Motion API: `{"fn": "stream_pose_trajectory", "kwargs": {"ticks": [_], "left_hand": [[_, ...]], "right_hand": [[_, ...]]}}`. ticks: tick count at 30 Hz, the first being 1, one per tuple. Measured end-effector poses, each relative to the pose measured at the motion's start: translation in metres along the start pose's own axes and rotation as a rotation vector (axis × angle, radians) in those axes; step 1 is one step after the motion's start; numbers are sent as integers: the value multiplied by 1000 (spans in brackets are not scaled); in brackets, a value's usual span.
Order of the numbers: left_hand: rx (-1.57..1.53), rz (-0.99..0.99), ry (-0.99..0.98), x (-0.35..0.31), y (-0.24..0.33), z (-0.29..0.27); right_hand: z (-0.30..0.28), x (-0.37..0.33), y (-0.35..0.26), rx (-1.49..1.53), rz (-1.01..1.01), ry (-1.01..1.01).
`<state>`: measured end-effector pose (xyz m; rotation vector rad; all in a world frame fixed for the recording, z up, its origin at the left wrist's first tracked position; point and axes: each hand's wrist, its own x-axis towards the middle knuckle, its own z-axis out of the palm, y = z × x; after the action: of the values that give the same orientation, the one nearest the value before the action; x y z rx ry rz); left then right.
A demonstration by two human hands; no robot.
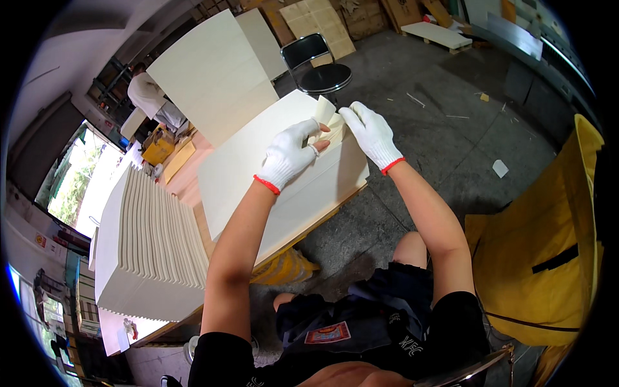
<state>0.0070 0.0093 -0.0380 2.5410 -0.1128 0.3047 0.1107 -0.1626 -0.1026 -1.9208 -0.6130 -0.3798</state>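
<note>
Black sleeves [219, 358] lie nearest. Ahead, on a table [187, 184], cream strips [333, 134] sit at the far right corner of a white stack [245, 164]. The left hand [290, 149] spreads thumb and finger over them; the right hand [373, 132] curls at their right end, grip unclear. Grey floor [419, 132], right; black chair [325, 78], far; yellow bag [535, 258], near right.

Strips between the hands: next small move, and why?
Probably ease the strips off the stack: they jut up near its edge, the left hand has bare fingertips against them, and the right hand is right beside them.
</note>
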Motion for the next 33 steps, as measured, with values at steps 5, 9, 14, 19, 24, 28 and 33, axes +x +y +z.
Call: {"fn": "stream_pose_trajectory", "kwargs": {"ticks": [5, 9, 14, 19, 24, 28, 33], "left_hand": [[-7, 19, -1, 1, 2, 1], [189, 182, 15, 1, -3, 1], [503, 244, 51, -13, 23, 2], [817, -195, -64, 5, 40, 11], [655, -39, 193, 23, 26, -35], [389, -500, 312, 6, 20, -174], [-123, -325, 845, -81, -80, -297]], "right_hand": [[-3, -3, 1, 5, 5, 24], [-11, -4, 0, 47, 73, -18], [-38, -11, -8, 164, 112, 180], [-30, -23, -32, 361, -73, 260], [-5, -45, -72, 334, -231, 25], [16, -56, -99, 145, -434, -125], [80, -70, -156, -75, -660, -335]]}}
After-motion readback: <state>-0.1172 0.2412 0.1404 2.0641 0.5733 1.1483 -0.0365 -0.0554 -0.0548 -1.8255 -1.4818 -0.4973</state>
